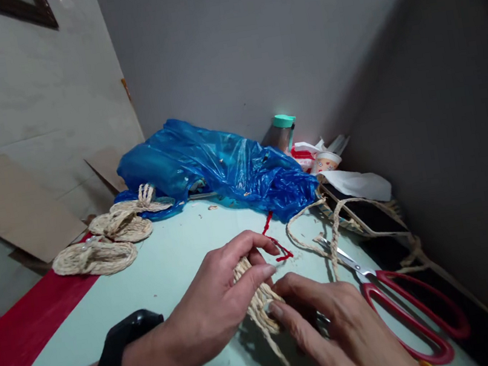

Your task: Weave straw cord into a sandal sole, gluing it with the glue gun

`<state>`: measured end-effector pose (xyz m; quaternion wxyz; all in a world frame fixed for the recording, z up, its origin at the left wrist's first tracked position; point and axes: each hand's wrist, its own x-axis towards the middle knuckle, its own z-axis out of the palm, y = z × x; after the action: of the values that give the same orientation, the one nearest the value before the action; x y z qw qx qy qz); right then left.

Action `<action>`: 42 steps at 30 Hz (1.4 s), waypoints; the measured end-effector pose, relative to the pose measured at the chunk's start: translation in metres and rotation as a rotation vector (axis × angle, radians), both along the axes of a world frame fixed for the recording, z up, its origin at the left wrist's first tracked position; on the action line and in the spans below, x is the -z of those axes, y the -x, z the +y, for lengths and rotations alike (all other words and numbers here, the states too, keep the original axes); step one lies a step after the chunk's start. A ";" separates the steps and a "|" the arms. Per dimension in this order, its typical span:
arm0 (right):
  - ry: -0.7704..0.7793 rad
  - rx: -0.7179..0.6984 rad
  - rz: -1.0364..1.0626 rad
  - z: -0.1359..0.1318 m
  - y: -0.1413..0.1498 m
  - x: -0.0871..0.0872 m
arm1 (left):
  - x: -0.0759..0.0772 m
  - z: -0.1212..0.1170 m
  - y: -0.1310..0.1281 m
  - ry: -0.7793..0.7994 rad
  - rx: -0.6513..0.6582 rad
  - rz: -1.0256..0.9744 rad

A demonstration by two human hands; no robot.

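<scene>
My left hand (218, 300) pinches a braided straw piece (257, 306) that lies on the pale green table (177, 260), with thumb and fingers closed on its upper end. My right hand (335, 331) presses on the lower end of the same braid, fingers curled around it. A red thread (276, 244) runs from the braid's tip across the table. A black watch (115, 364) sits on my left wrist. The braid's tail trails toward me beneath my right hand.
Red-handled scissors (405, 312) lie right of my hands, beside loose straw rope (325, 238). A blue plastic bag (219, 171) fills the back. Woven straw sandals (106, 240) lie at the left by a red strip (23, 332). A green-lidded bottle (281, 131) and a cup (326, 161) stand behind.
</scene>
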<state>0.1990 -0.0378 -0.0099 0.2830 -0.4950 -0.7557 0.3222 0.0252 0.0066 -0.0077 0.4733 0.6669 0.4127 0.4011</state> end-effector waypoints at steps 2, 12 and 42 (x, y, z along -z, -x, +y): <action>-0.010 0.035 0.009 0.001 0.000 0.003 | 0.001 -0.001 0.000 0.057 0.001 -0.067; -0.107 0.136 0.161 0.004 -0.005 0.003 | 0.017 0.001 -0.006 0.461 0.317 -0.539; -0.358 -0.053 0.020 0.001 0.002 0.026 | 0.020 -0.003 -0.009 0.299 0.046 -0.461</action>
<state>0.1968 -0.0368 -0.0360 0.3659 -0.4134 -0.8108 0.1946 0.0340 0.0037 -0.0282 0.6569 0.4901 0.3334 0.4659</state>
